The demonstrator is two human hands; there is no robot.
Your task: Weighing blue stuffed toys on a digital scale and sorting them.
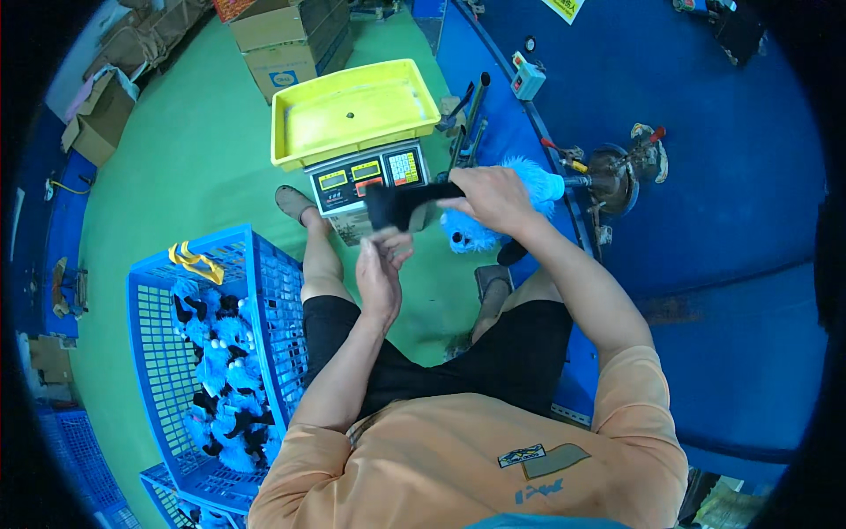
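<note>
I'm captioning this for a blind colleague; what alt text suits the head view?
A person's right hand grips a black piece beside a blue furry plush, with the left hand close below. Ahead, a yellow tray sits on a scale; at left, a blue basket holds furry pieces.

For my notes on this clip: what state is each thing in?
Right hand: gripping the black piece
Left hand: fingers bent at the black piece's far end; contact unclear
Black piece: held out sideways, blurred
Plush toy: hanging at the nozzle
Crate: open-topped, partly filled with plush toys
Yellow tray: resting on the scale
</note>
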